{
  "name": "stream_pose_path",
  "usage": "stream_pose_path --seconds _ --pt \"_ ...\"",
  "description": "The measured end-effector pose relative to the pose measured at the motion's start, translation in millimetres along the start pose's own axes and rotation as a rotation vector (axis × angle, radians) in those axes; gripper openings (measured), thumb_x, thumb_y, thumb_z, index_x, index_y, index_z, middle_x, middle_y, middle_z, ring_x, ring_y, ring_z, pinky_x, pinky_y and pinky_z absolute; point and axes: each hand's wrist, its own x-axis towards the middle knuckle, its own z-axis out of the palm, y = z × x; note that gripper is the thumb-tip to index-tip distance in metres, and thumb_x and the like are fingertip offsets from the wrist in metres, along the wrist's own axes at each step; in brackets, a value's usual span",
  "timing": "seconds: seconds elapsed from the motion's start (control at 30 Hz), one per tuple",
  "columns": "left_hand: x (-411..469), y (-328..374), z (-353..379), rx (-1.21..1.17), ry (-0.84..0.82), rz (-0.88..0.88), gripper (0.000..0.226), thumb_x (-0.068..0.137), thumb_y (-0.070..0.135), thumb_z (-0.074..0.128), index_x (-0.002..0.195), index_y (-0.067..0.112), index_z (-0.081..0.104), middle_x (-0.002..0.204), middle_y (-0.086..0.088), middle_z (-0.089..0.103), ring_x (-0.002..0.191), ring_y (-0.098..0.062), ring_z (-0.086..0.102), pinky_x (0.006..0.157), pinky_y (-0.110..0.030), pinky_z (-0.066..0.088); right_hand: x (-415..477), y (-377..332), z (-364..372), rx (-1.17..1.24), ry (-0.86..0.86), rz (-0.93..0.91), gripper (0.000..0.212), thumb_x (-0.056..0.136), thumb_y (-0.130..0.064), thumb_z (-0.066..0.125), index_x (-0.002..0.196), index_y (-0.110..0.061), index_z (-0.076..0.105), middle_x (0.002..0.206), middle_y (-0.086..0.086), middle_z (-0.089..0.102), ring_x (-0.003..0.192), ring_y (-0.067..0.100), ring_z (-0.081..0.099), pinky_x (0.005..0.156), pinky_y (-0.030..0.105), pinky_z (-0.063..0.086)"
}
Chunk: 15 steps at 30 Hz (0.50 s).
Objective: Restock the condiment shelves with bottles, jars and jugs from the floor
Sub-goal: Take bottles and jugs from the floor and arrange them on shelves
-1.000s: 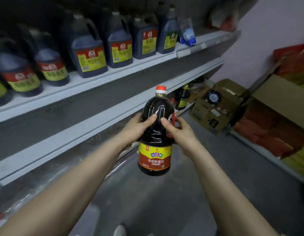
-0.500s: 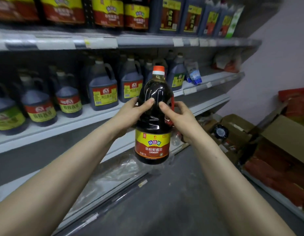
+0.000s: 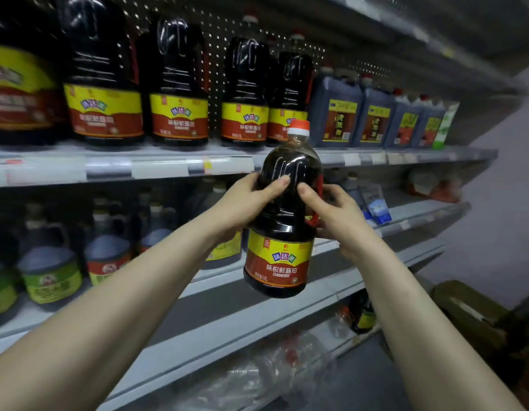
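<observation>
One soy sauce jug (image 3: 282, 221) hangs upright in the air, just in front of the upper shelf (image 3: 168, 169) and not yet set down. The left hand (image 3: 248, 200) and right hand (image 3: 337, 215) both clamp its dark shoulder, fingers curled round it, thumbs nearly meeting in front. At ten o'clock from it, matching jugs (image 3: 180, 84) stand in a row, so part of the restock looks done. Low at five o'clock a dark bottle (image 3: 362, 315) waits, with a carton (image 3: 470, 310) at four; more seems left.

— Arms?
— Both bare, stretched forward, converging.
— Hands?
— Left hand (image 3: 245, 203) and right hand (image 3: 337, 216) grip the bottle (image 3: 279, 259) from opposite sides, thumbs on its front, close together.
</observation>
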Motion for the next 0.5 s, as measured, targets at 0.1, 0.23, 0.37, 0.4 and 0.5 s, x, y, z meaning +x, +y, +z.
stream_pose_path --seconds 0.1,0.23,0.37,0.4,0.5 --pt "11 8 -8 0.022 0.033 0.0 0.055 0.088 0.057 0.06 0.129 0.02 0.055 0.115 0.001 0.069 0.1 -0.013 0.068 0.078 -0.032 0.056 20 -9 2 0.059 -0.027 -0.015 0.075 0.057 -0.066 0.074 0.115 -0.022 0.059 0.114 -0.001 0.067 0.105 0.019 0.068 0.092 0.045 0.058" --pt "23 17 -15 0.013 0.049 0.013 0.045 0.089 0.054 0.062 0.123 0.026 0.058 0.113 0.001 0.07 0.099 -0.012 0.07 0.078 -0.031 0.058 46 -15 2 0.083 -0.071 -0.062 0.068 0.058 -0.063 0.074 0.112 -0.025 0.058 0.114 -0.001 0.067 0.107 0.021 0.067 0.097 0.049 0.055" --pt "39 27 -24 0.063 0.058 0.05 0.054 0.081 0.043 0.073 0.128 0.023 0.055 0.116 0.001 0.069 0.101 -0.012 0.07 0.076 -0.026 0.057 75 -20 -2 0.119 -0.148 -0.099 0.068 0.057 -0.063 0.075 0.112 -0.027 0.058 0.115 0.003 0.067 0.106 0.023 0.069 0.095 0.05 0.056" --pt "44 30 -25 0.071 0.055 0.062 0.057 0.08 0.039 0.076 0.13 0.021 0.054 0.119 -0.001 0.069 0.104 -0.015 0.069 0.082 -0.031 0.057 83 -22 -4 0.14 -0.165 -0.115 0.066 0.058 -0.063 0.075 0.111 -0.028 0.059 0.113 0.003 0.069 0.105 0.023 0.07 0.093 0.049 0.057" --pt "60 40 -26 0.086 0.094 0.111 0.055 0.079 0.033 0.078 0.128 0.019 0.056 0.119 -0.001 0.068 0.107 -0.015 0.068 0.089 -0.033 0.057 108 -30 -9 0.163 -0.206 -0.169 0.064 0.06 -0.061 0.075 0.112 -0.026 0.06 0.114 0.002 0.07 0.105 0.02 0.071 0.09 0.044 0.059"
